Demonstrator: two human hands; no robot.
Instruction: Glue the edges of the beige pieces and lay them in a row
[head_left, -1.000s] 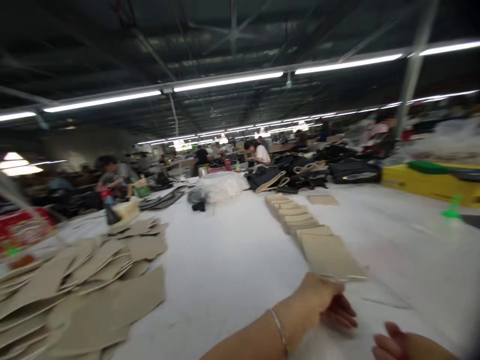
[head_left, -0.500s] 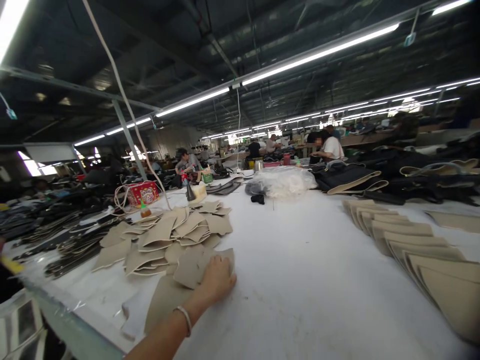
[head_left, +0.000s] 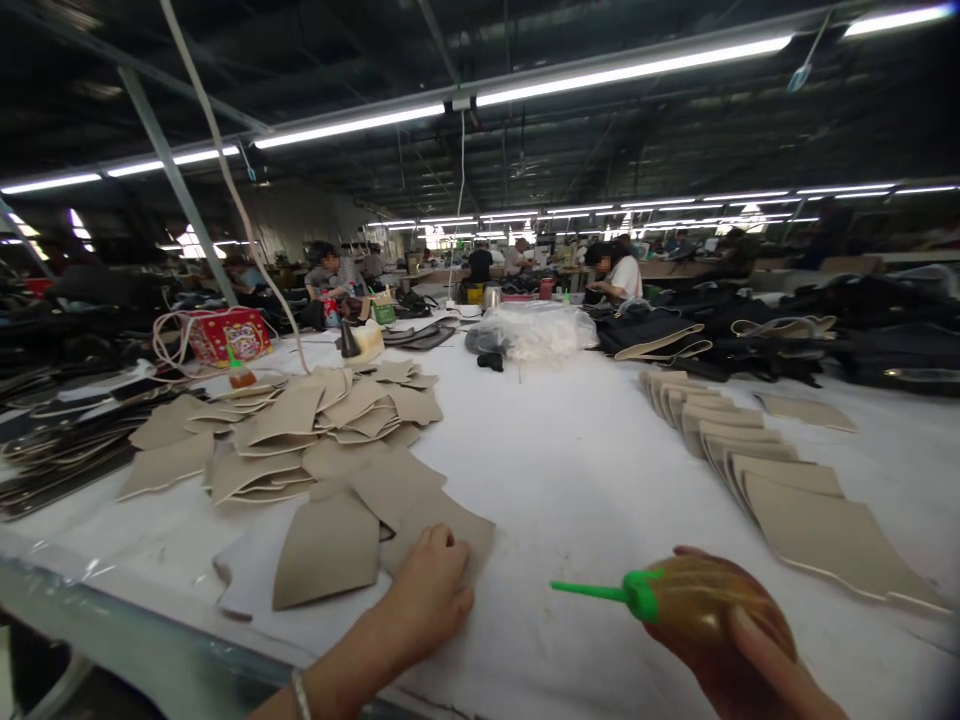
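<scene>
My left hand (head_left: pixel 433 590) rests on the near pile with its fingers curled, closed on the right-hand part of a beige padded piece (head_left: pixel 476 530); the fingertips are partly hidden. Another beige piece (head_left: pixel 330 550) lies flat just left of that hand. At the lower right my right hand (head_left: pixel 776 665) is wrapped round a squeeze bottle (head_left: pixel 712 610) of amber liquid, tilted sideways. Its long green nozzle (head_left: pixel 592 591) points left, over the white tabletop (head_left: pixel 570 480), apart from the pieces.
A loose heap of beige pieces (head_left: pixel 285 420) covers the left. An overlapping row of them (head_left: pixel 795 500) runs along the right. Farther back are a clear plastic bag (head_left: pixel 532 332), black bags (head_left: pixel 660 335), a red box (head_left: pixel 229 337) and a second small bottle (head_left: pixel 240 375). Several people work beyond.
My right hand has come into view with the squeeze bottle. My left hand appears lower, and the beige piece under it now lies flatter. The view has shifted to the right.
</scene>
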